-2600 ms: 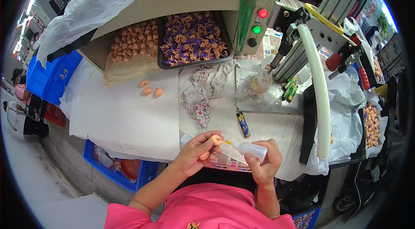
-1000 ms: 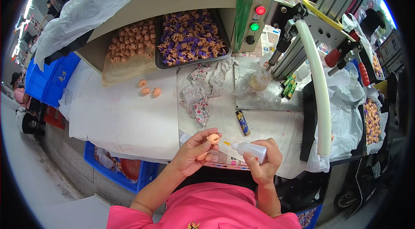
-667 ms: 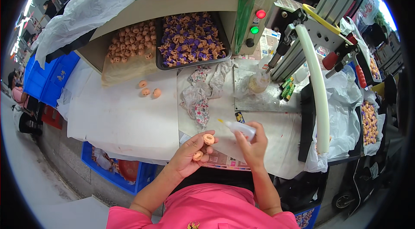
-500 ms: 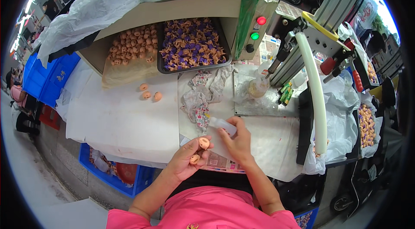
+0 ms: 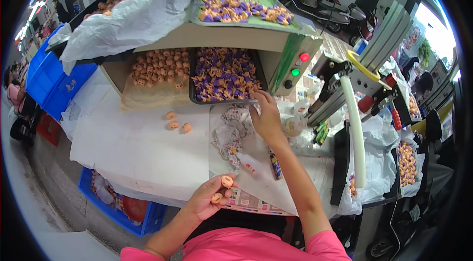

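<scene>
Nearest me, my left hand (image 5: 209, 197) was cupped palm-up at the table's near edge, closed loosely around two small peach-coloured pieces (image 5: 222, 186): one sat at the fingertips, the other lower in the palm. Beneath it lay a strip of printed paper (image 5: 249, 203) on the white table cover (image 5: 143, 147).

Just beyond, a small squeeze bottle (image 5: 248, 163) lay on its side on the cover, released, with a dark tube (image 5: 274, 165) beside it and a crumpled patterned cloth (image 5: 227, 138) to its left. Three loose peach pieces (image 5: 176, 122) rested further left, well apart from both hands.

Farther out, my right hand (image 5: 266, 115) was stretched forward, fingers reaching into the near right corner of the dark tray (image 5: 197, 99) of purple-and-peach pieces (image 5: 224, 76). I could not tell whether the fingers had closed on a piece. Left of the tray sat a cardboard box (image 5: 148, 98) of plain peach pieces.

Farthest, a green tray (image 5: 290, 23) of mixed pieces topped the housing, above red and green buttons (image 5: 299, 64).
</scene>
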`<move>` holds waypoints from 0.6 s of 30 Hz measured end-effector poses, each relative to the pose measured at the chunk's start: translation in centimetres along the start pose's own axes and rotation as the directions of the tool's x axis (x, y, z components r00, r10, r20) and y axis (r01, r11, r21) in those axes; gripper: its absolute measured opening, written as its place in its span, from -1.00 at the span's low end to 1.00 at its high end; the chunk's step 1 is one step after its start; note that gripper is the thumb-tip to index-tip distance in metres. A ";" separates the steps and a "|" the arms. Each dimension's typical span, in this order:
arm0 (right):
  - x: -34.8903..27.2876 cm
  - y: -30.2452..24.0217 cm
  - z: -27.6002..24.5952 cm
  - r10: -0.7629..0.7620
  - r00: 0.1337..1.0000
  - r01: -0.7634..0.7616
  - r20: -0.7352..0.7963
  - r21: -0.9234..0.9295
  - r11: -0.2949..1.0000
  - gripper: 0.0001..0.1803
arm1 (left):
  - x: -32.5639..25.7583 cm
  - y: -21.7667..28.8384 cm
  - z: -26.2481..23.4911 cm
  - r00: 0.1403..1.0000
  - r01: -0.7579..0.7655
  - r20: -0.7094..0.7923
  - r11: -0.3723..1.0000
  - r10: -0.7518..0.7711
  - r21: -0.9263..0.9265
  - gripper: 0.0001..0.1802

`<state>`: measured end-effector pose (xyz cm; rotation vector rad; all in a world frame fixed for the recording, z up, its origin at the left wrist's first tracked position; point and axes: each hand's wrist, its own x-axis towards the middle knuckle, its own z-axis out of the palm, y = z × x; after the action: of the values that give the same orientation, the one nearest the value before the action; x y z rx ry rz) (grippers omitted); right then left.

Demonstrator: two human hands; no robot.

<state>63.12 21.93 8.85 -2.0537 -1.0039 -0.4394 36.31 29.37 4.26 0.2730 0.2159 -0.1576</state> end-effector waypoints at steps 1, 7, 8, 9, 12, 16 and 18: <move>2.0 0.1 1.0 -0.015 1.000 0.015 -0.007 0.003 1.000 -0.66 | -0.7 0.5 0.2 1.000 0.002 0.029 1.000 -0.002 -0.020 -0.52; 10.1 -0.8 7.4 0.052 0.966 0.015 0.252 -0.259 0.966 -0.51 | -5.7 4.0 1.5 0.999 -0.049 0.018 0.997 0.050 -0.056 -0.53; 10.7 -1.3 8.3 0.033 0.969 0.031 0.246 -0.251 0.968 -0.51 | -6.4 4.6 1.9 0.999 -0.049 0.020 0.996 0.051 -0.078 -0.54; 10.9 -1.7 9.0 -0.024 0.976 0.093 0.217 -0.316 0.944 -0.52 | -7.1 5.2 2.4 0.998 -0.057 -0.021 0.996 0.056 -0.062 -0.53; 12.2 -2.8 10.4 -0.067 0.974 0.146 0.216 -0.375 0.915 -0.57 | -8.0 6.3 1.4 0.998 -0.054 -0.011 0.994 0.054 -0.090 -0.53; 11.9 -2.9 11.0 0.026 0.975 0.045 0.219 -0.315 0.948 -0.69 | -8.2 7.2 0.9 0.997 -0.074 -0.025 0.993 0.072 -0.094 -0.54; 10.9 -3.0 10.3 -0.034 0.982 0.079 0.185 -0.246 0.966 -0.72 | -8.0 7.6 0.5 0.997 -0.069 -0.026 0.994 0.067 -0.089 -0.55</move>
<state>67.27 36.62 10.43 -2.3299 -1.1665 -0.4363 30.11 37.44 8.42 0.1922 0.2356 -0.0766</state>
